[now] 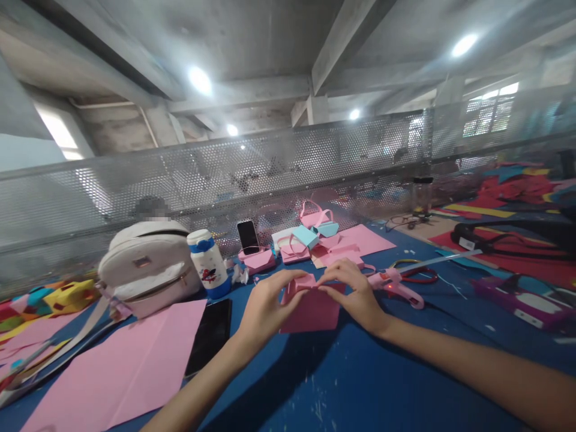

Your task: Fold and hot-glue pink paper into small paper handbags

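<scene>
A small pink paper bag [310,315] is held up over the blue table, its broad side facing me. My left hand [270,297] pinches its top edge from the left, thumb in front and fingers behind. From the right, my right hand [353,294] grips the same edge with thumb and fingertips, close to the left thumb. Both hands cover parts of the bag's upper rim. Just right of my right hand lies a pink glue gun [396,285] with a small red light and a clear glue stick [443,259] sticking out of it.
Left stand a white backpack [148,264] and a blue-white bottle [209,264]. A pink sheet [121,366] and dark tablet [211,336] lie on the blue table [288,396]. Behind are a phone [248,237], small paper bags [308,237] and a perforated metal screen [279,174]. Scissors [418,273] lie right.
</scene>
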Action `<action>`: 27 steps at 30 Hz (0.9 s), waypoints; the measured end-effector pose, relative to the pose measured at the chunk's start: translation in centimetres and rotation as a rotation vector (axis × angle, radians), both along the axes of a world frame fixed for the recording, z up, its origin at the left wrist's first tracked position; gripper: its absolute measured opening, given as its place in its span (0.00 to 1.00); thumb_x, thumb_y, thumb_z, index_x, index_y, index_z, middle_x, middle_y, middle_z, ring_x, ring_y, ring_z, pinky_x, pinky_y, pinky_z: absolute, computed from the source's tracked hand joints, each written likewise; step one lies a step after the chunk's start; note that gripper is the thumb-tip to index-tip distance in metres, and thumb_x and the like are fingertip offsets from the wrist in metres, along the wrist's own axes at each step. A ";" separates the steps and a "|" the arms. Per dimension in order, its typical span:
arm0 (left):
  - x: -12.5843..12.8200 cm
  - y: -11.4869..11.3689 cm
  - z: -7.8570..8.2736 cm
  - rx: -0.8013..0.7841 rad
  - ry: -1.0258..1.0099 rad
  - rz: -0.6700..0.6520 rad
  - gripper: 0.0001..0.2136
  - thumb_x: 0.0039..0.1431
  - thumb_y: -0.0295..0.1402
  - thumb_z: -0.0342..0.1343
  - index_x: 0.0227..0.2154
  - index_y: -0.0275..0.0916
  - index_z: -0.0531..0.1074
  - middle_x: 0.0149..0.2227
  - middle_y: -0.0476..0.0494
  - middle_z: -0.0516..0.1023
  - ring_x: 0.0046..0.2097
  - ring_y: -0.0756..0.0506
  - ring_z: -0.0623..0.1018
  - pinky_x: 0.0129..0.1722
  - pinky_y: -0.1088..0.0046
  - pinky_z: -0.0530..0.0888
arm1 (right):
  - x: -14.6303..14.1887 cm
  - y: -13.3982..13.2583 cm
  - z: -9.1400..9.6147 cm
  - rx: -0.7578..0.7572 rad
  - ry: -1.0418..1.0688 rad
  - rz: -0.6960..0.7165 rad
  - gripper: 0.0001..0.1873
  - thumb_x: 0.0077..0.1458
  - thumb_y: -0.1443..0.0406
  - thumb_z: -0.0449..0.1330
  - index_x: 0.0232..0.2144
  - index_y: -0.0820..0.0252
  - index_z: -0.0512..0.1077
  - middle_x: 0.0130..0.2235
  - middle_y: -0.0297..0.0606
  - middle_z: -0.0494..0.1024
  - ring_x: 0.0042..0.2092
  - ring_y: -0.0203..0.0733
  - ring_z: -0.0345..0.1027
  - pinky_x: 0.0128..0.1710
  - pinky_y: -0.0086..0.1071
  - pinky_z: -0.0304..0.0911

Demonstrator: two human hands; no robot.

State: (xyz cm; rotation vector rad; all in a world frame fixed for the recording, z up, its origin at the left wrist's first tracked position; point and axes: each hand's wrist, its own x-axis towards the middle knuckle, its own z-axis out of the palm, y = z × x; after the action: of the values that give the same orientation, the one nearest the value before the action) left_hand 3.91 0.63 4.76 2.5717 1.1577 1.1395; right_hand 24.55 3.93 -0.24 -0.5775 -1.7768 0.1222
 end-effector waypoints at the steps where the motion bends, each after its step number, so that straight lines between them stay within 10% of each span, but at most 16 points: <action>1: 0.0 0.0 0.0 -0.002 -0.002 0.000 0.11 0.63 0.32 0.55 0.47 0.41 0.74 0.47 0.39 0.82 0.48 0.40 0.80 0.48 0.60 0.75 | 0.0 -0.1 0.0 0.002 -0.001 -0.001 0.11 0.62 0.56 0.60 0.32 0.54 0.77 0.33 0.37 0.76 0.39 0.47 0.69 0.42 0.41 0.62; 27: 0.1 0.1 -0.8 0.052 -0.015 -0.034 0.11 0.62 0.30 0.56 0.47 0.40 0.74 0.46 0.40 0.82 0.46 0.41 0.81 0.45 0.61 0.76 | -0.3 -0.4 0.1 -0.050 0.035 0.084 0.05 0.61 0.65 0.62 0.31 0.56 0.72 0.33 0.35 0.73 0.39 0.45 0.66 0.43 0.38 0.59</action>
State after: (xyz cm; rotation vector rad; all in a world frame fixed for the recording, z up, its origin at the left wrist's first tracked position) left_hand 4.00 0.72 4.00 2.6057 1.0908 1.1945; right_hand 24.26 3.49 -0.14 -0.5332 -1.7685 0.2336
